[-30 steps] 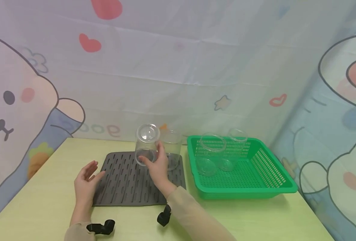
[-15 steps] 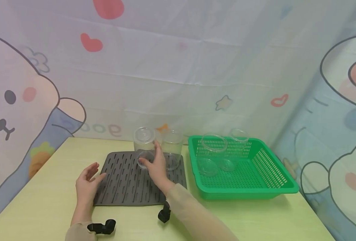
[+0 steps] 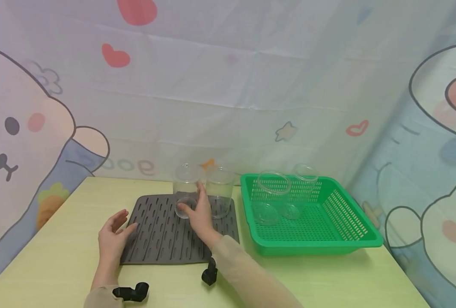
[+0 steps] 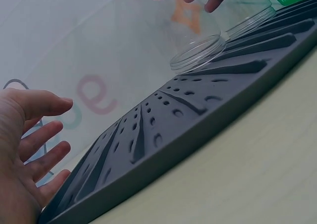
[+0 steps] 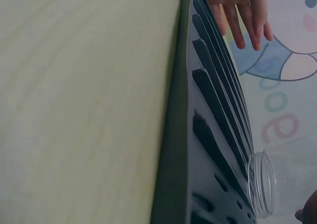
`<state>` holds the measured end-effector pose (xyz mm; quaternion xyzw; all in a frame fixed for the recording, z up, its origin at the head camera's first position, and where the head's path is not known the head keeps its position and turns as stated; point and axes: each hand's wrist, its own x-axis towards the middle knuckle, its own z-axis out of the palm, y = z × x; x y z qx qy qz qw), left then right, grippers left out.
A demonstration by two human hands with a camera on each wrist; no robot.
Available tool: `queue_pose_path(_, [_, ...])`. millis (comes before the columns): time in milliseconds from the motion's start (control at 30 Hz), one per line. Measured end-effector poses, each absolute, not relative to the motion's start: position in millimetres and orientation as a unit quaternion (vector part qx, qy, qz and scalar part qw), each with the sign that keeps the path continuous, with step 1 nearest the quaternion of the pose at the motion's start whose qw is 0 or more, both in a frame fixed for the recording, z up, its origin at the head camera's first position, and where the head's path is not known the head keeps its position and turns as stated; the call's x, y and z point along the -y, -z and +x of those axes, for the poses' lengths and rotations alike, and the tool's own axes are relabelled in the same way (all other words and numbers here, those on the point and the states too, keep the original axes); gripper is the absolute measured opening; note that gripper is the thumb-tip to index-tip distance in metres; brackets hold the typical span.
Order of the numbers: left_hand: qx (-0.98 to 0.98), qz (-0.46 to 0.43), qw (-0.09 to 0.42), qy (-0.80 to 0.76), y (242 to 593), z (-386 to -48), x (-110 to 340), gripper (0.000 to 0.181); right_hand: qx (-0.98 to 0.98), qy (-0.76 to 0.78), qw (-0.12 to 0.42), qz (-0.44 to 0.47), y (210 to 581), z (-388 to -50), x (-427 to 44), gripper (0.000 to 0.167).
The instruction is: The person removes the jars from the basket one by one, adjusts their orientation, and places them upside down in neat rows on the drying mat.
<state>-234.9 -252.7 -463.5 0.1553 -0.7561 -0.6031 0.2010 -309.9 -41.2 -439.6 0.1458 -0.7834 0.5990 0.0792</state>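
My right hand [image 3: 201, 218] grips a clear jar [image 3: 184, 185] mouth down over the dark grey slotted mat [image 3: 154, 239]. In the left wrist view the jar's ringed rim [image 4: 198, 54] is at the mat's surface; whether it touches I cannot tell. Close on its right, another clear jar [image 3: 221, 188] stands upside down on the mat. My left hand [image 3: 112, 237] is held at the mat's left edge, fingers spread and holding nothing; it also shows in the right wrist view. Only a fingertip [image 5: 309, 211] of the right hand appears in its own wrist view.
Right of the mat is a green plastic basket [image 3: 316, 246]. Inside, at its left, stand a wider clear container [image 3: 272, 199] and a narrower one [image 3: 302, 188], both mouth up. A printed curtain [image 3: 228, 107] hangs behind the pale yellow table [image 3: 328, 282].
My right hand has lowered the jar toward the mat and turned it from tilted to nearly upright, mouth down, beside the other jar. The left hand has barely moved.
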Motion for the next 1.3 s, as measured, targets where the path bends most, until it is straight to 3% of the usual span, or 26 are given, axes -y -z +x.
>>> queue_pose_path(267, [0.759, 0.153, 0.202, 0.6, 461.6, -234.5, 253.3, 0.057, 0.8, -0.58, 0.05, 0.144, 435.0, -313.9, 45.0, 0.086])
queue_pose_path(1300, [0.761, 0.155, 0.193, 0.599, 466.3, -238.1, 251.6, 0.058, 0.825, -0.551, 0.036, 0.123, 438.0, -322.6, 48.7, 0.089])
